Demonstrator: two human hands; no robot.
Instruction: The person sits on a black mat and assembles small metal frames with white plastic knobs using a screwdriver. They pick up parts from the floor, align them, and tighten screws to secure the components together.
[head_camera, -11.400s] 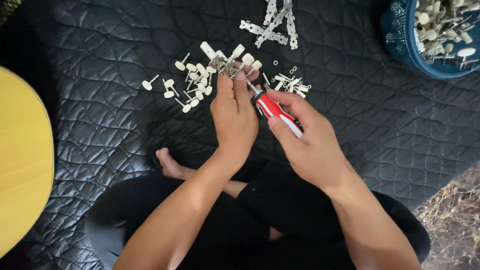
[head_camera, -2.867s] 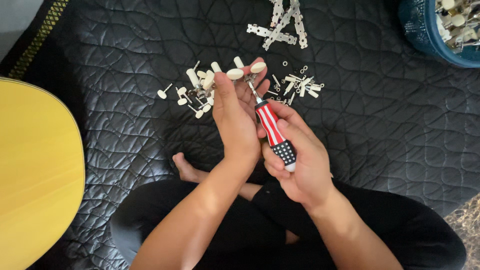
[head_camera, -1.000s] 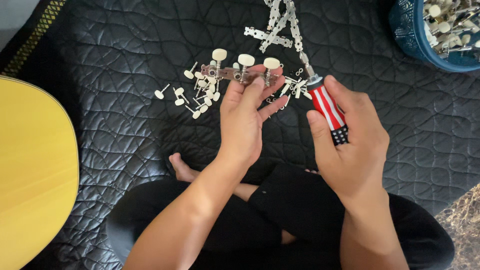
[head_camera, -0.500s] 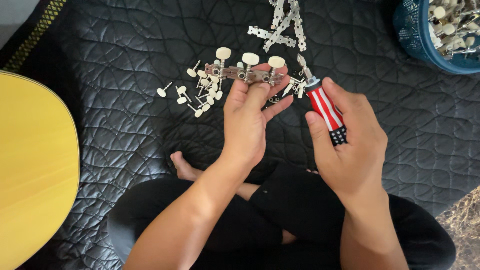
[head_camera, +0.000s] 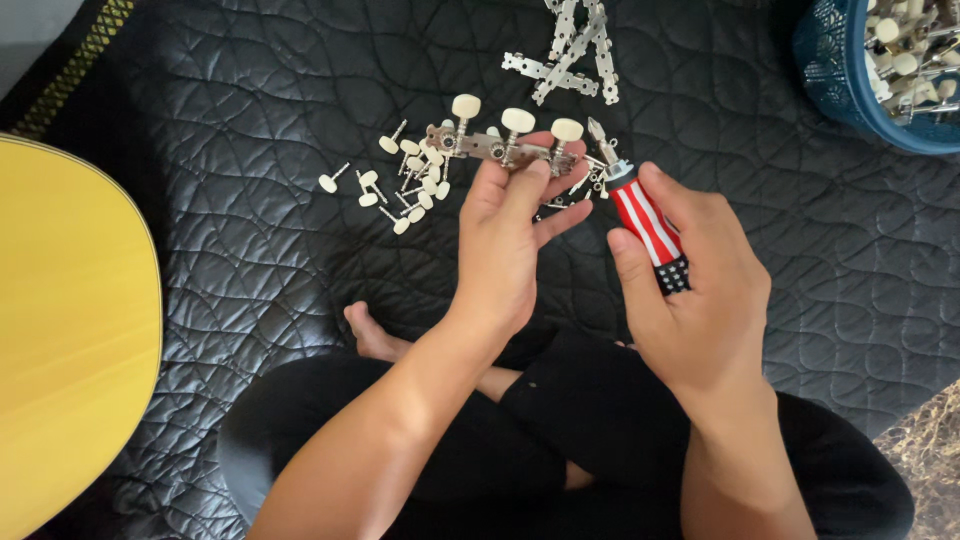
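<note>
Black quilted mat (head_camera: 250, 230) fills the frame; yellow guitar body (head_camera: 70, 330) at left edge; blue basket (head_camera: 835, 70) upper right. Centre: left hand (head_camera: 510, 235) grasping a tuner strip (head_camera: 500, 145) with three cream knobs; right hand (head_camera: 695, 275) clenched around a striped screwdriver (head_camera: 645, 215). Loose cream pegs (head_camera: 400, 180) lie upper centre-left.

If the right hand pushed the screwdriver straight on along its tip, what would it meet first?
Probably the small loose metal parts just ahead of the red-and-white striped screwdriver in the right hand, close to the metal tuner strip with cream knobs. Depth is unclear.
</note>
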